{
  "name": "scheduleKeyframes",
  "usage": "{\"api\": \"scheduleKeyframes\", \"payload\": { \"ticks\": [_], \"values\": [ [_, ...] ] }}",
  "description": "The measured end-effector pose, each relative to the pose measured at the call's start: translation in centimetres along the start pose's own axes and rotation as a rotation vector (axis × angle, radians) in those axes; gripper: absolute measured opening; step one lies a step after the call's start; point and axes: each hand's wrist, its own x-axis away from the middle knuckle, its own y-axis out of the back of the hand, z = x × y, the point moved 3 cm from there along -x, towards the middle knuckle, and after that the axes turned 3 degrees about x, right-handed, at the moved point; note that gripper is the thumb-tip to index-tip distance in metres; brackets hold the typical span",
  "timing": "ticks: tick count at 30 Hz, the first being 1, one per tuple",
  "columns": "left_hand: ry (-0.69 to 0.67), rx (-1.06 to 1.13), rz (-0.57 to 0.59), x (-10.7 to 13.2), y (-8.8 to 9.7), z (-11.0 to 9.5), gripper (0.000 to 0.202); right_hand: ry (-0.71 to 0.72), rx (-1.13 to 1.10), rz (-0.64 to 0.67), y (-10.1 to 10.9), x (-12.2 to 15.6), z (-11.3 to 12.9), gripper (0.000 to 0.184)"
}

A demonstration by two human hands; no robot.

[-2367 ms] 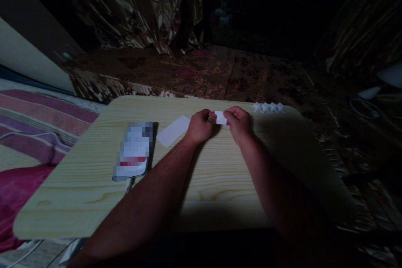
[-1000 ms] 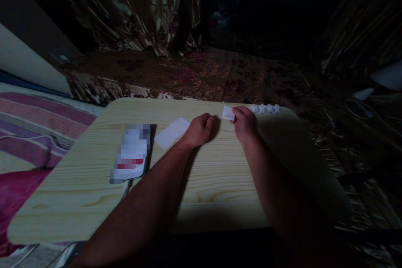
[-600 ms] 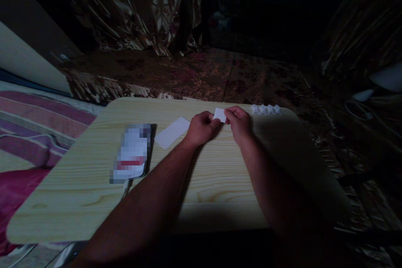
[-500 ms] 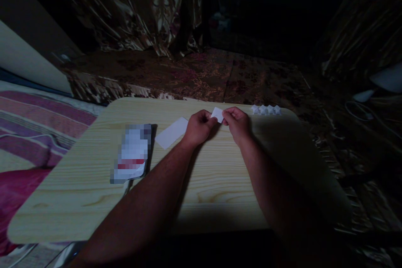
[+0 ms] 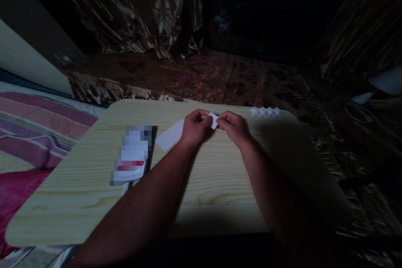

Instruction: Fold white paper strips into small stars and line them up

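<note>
A small piece of folded white paper (image 5: 213, 120) is pinched between my two hands, above the far middle of the wooden table (image 5: 220, 192). My left hand (image 5: 196, 127) grips its left side, with the thumb on top. The fingertips of my right hand (image 5: 231, 126) close on its right edge. Beside my left hand lies a flat white sheet of paper (image 5: 169, 135), its right end covered by that hand. Several small white folded paper stars (image 5: 266, 112) sit in a row near the table's far right edge.
A phone (image 5: 134, 153), partly blurred out, lies on the left of the table with a cable at its lower end. A bed with a striped cover (image 5: 37, 121) adjoins the left side. Patterned curtains (image 5: 163, 12) hang beyond. A white lamp (image 5: 386, 81) stands at the right.
Both hands have shifted slightly left with the folded paper, which is now turned to a different angle and shows less. My left hand covers more of the flat sheet.
</note>
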Motion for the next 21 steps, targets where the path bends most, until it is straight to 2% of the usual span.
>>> {"api": "scheduleKeyframes", "payload": {
  "ticks": [4, 8, 12, 17, 21],
  "values": [
    [0.006, -0.025, 0.067, 0.21, -0.42, 0.12, 0.028, -0.045, -0.016, -0.046, 0.31, 0.02, 0.22, 0.014],
    [-0.039, -0.027, 0.134, 0.24, -0.71, 0.17, 0.034, -0.031, -0.032, -0.095, 0.42, -0.11, 0.06, 0.015],
    [-0.034, -0.074, 0.123, 0.16, -0.49, 0.39, 0.035, -0.031, -0.051, -0.072, 0.36, -0.14, -0.19, 0.014],
    [-0.046, -0.151, 0.053, 0.17, -0.09, 0.11, 0.033, -0.03, -0.024, -0.048, 0.3, -0.07, -0.23, 0.011],
    [0.025, -0.127, 0.091, 0.33, -0.24, -0.07, 0.026, -0.002, -0.027, -0.058, 0.13, -0.01, -0.23, 0.011]
  ]
}}
